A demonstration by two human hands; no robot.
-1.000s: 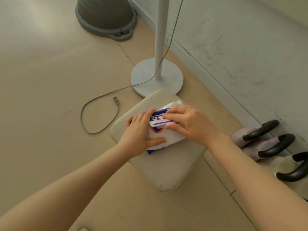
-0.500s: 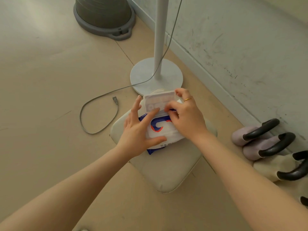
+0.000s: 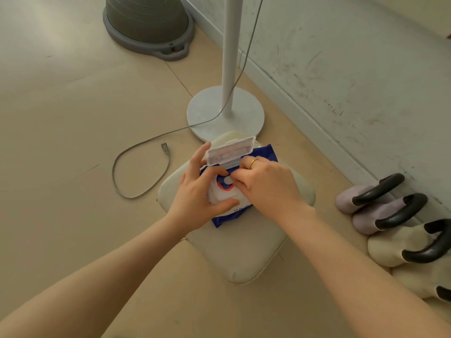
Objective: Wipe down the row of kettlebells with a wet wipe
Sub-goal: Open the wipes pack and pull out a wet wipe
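Observation:
A blue and white pack of wet wipes (image 3: 264,153) lies on a beige cushion (image 3: 244,254) on the floor. Its clear plastic lid (image 3: 230,150) stands flipped up. My left hand (image 3: 200,191) lies over the pack's left side and holds it down, thumb along the near edge. My right hand (image 3: 266,184) has its fingertips pinched at the round opening under the lid. A row of kettlebells (image 3: 390,215) with black handles stands along the wall at the right: two mauve ones, then beige ones.
A white floor-lamp base (image 3: 225,113) and pole stand just behind the cushion. A grey cable (image 3: 141,167) loops on the floor to the left. A grey domed object (image 3: 146,23) sits at the far top. The scuffed wall (image 3: 341,69) runs along the right.
The pack's lid has been flipped up from shut to open. My right hand has moved from the lid down to the opening beneath it. My left hand stayed on the pack.

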